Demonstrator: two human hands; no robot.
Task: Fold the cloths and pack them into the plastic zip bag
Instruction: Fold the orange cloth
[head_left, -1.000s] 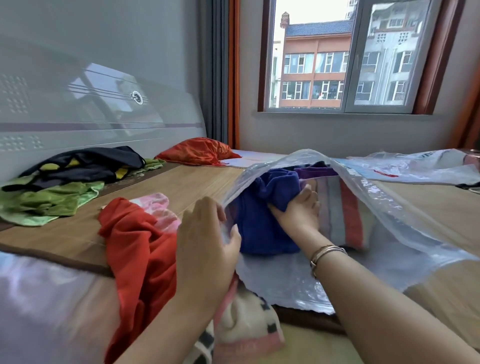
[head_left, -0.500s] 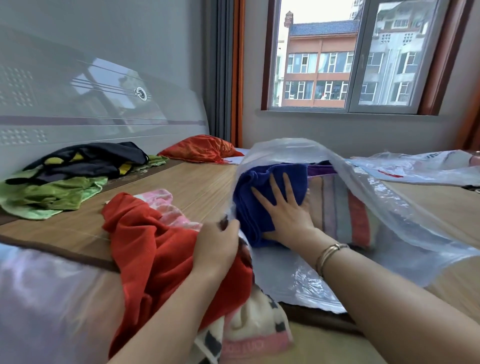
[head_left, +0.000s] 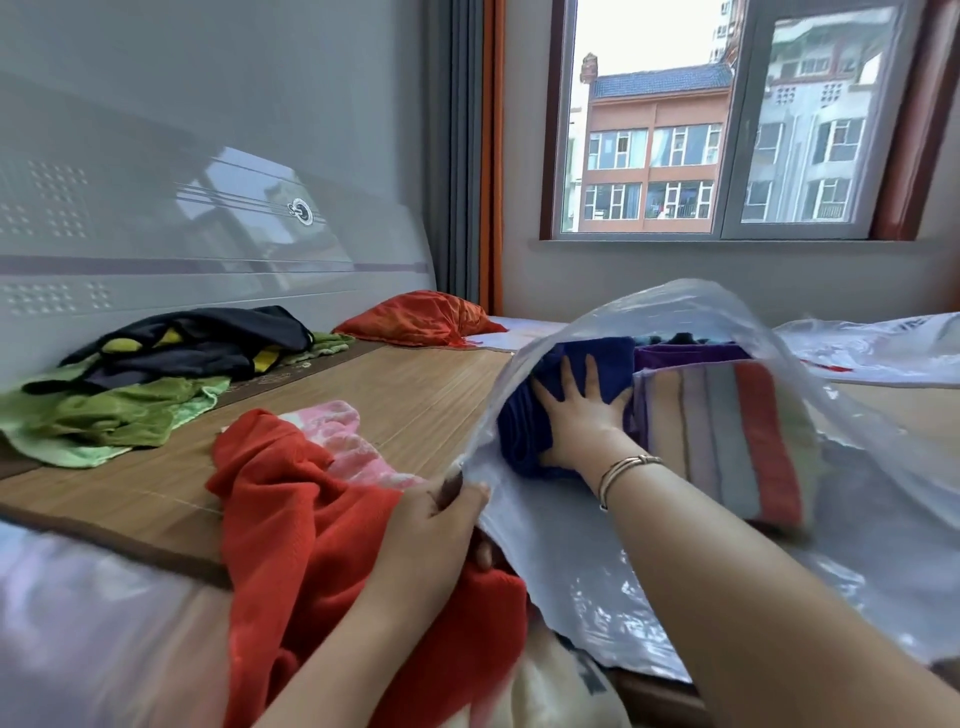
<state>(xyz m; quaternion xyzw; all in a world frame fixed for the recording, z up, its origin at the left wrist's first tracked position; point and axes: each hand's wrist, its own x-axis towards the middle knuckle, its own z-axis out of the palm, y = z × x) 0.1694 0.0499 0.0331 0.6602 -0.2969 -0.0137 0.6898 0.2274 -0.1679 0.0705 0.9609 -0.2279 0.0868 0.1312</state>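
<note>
Indoors, cloth-strewn bamboo bed mat (head_left: 415, 395)

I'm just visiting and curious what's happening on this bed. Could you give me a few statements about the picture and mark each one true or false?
1. The right hand presses flat on a blue cloth inside the plastic bag. True.
2. The left hand rests idle on the mat. False: it grips the edge of the bag's opening.
3. A striped cloth lies in the bag beside the blue one. True.
4. The red cloth is already packed in the bag. False: it lies loose outside, by the left hand.
5. The green cloth lies by the window. False: it lies by the headboard, under a dark garment.
</note>
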